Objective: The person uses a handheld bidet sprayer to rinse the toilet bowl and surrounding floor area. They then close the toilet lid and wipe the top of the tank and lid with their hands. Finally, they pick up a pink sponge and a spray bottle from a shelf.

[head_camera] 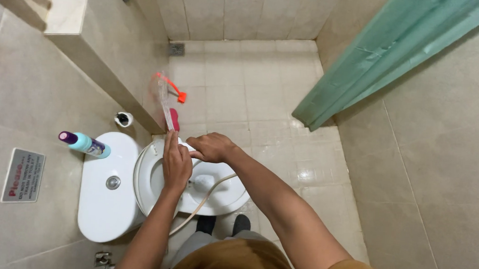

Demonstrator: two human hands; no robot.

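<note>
Nearest the camera, the person's dark shoes stand at the foot of the white ceramic toilet bowl, with a thin pale hose crossing its front rim. The left hand lies flat over the raised rim, fingers together, apparently touching the lower end of a clear plastic-sleeved brush with a red handle; whether it grips cannot be told. The right hand is curled shut on a white object at the bowl's far edge. A teal spray bottle with a purple cap lies on the white cistern lid. Risk noted: the bottle could roll off if the lid is knocked.
</note>
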